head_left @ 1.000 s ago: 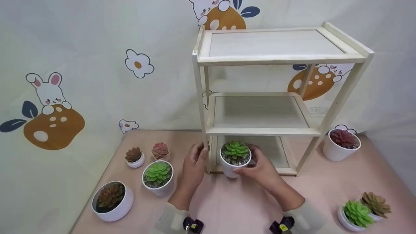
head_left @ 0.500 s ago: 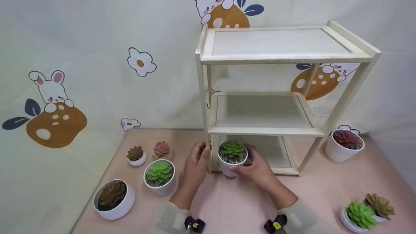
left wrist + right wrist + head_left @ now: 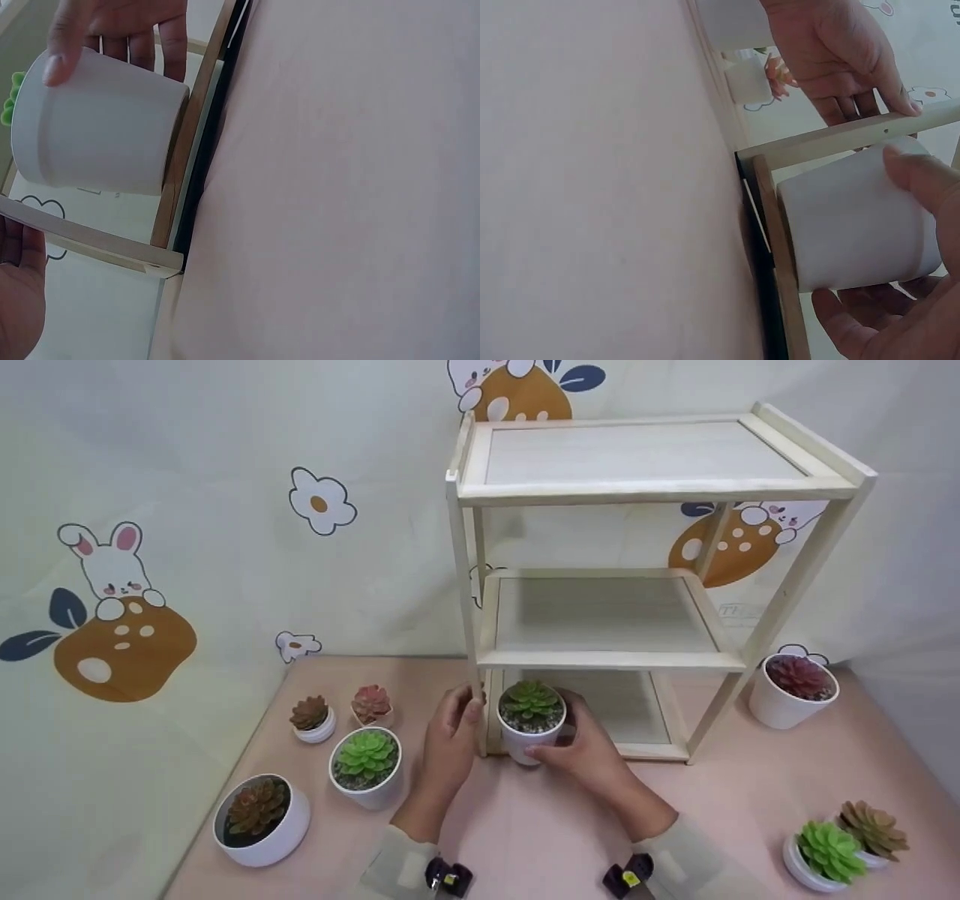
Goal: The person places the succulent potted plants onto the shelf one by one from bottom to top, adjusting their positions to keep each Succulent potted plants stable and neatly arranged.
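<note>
Gripping 1 pot (image 3: pixel 101 124) w/ R hand (image 3: pixel 598 750), L hand (image 3: pixel 450 744) on rack (image 3: pixel 464 585).

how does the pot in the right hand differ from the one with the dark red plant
The held pot carries a green plant; the other pot a dark red one. The right hand grips the held pot; the other pot stands untouched on the table. Both are white and round.

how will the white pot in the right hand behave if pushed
The white pot shows no dent under the right hand, so it's probably stiff. Its smooth side may slip. Narrower at the base, it could tip if pushed near the rim.
</note>
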A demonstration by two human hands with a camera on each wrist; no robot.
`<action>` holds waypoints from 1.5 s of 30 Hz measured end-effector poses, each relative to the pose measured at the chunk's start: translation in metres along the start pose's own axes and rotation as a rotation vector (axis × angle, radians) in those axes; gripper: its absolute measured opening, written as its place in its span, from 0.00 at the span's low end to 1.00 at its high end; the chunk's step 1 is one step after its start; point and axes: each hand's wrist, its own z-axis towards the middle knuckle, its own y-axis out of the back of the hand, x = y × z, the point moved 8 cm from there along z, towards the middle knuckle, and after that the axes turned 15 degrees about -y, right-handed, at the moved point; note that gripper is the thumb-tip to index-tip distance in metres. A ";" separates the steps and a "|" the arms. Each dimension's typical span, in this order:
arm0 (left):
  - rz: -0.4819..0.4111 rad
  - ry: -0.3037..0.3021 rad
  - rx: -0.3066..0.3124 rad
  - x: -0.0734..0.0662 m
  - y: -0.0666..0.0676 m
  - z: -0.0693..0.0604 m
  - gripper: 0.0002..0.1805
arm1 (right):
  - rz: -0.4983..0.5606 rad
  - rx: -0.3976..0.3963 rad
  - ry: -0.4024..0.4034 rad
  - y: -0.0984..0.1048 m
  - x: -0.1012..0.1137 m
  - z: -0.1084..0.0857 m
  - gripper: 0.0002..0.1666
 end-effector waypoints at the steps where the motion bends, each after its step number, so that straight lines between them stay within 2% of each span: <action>1: -0.002 0.004 -0.002 0.000 0.000 0.000 0.22 | -0.010 -0.004 0.007 -0.001 -0.001 0.001 0.61; 10: -0.017 -0.016 -0.012 -0.001 0.000 0.001 0.21 | -0.022 -0.043 -0.009 -0.003 -0.009 0.007 0.57; 16: -0.004 -0.005 -0.006 0.002 0.000 0.000 0.21 | -0.021 -0.066 -0.008 0.000 -0.010 0.008 0.48; 23: -0.027 -0.016 0.003 0.000 -0.001 0.001 0.22 | -0.071 -0.094 -0.003 0.005 -0.009 0.012 0.40; 35: -0.006 -0.017 -0.012 -0.001 0.000 0.002 0.21 | -0.119 -0.120 0.039 0.010 -0.005 0.017 0.29; 45: 0.026 -0.022 -0.009 -0.004 0.001 0.001 0.21 | -0.142 -0.147 0.026 0.012 -0.005 0.021 0.23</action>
